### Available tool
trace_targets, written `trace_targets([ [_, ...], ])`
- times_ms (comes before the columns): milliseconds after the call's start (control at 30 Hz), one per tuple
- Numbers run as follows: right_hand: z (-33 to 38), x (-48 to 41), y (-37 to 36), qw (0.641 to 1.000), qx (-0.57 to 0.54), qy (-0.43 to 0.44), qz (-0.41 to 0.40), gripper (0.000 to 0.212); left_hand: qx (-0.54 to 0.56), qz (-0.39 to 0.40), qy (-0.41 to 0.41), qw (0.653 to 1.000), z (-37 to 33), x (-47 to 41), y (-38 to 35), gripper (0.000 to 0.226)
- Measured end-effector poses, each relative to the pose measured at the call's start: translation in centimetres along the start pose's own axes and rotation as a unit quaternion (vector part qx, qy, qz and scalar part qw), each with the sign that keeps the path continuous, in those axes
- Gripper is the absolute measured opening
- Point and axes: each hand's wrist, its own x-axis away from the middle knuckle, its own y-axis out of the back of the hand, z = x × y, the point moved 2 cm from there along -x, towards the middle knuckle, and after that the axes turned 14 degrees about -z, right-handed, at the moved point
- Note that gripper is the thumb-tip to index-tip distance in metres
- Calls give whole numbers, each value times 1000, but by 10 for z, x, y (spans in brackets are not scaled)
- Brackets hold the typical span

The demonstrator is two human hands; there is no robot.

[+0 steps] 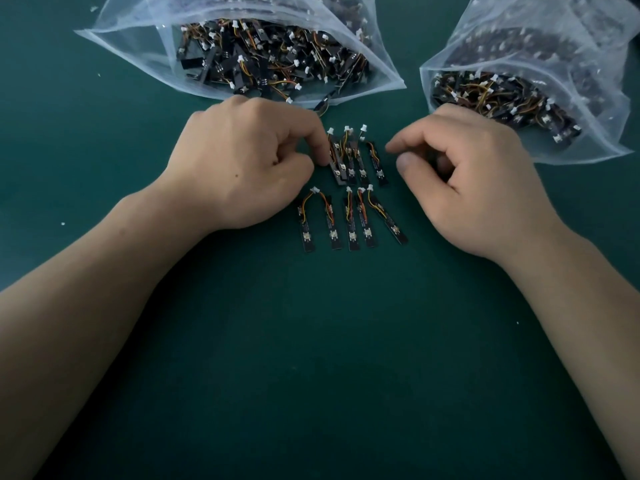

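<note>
Small black circuit strips, each with a square push-button, red and yellow wires and a white plug, lie flat on the dark green tabletop (pixel 311 341). They form two rows with the plugs pointing away from the person, seemingly so that they can be squared up and counted in batches. The lower row (pixel 352 233) holds five strips side by side, clear of both hands. The upper row (pixel 362 164) holds five as far as can be told, with the two at its left end overlapping. The left hand (pixel 249 161) has thumb and index finger curled in on the leftmost strip (pixel 337 171) of the upper row, pinching it, probably to line it up with its neighbours. The right hand (pixel 474 174) is loosely curled and holds nothing, just beside the upper row's right end. Two clear plastic zip bags supply the stock, the left bag (pixel 121 50) and the right bag (pixel 588 46). Both lie with mouths open toward the rows for easy reach, each heaped with like strips, too many to count.
</note>
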Motion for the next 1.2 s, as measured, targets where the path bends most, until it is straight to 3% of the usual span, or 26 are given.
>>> trace_targets([
  [233,2,0,-1,996,9,59,58,38,-10,47,-34,998,-13,2,-1,57],
  [400,4,1,-5,993,23,81,82,44,-2,51,-37,998,-17,2,-4,56],
  [633,8,1,-3,994,39,83,59,38,117,29,5,993,-7,1,-2,46],
  [933,11,1,1,993,74,95,11,26,134,62,-2,989,-5,3,1,44],
  [1200,7,2,5,995,59,78,1,22,162,133,-39,977,-5,3,7,57],
])
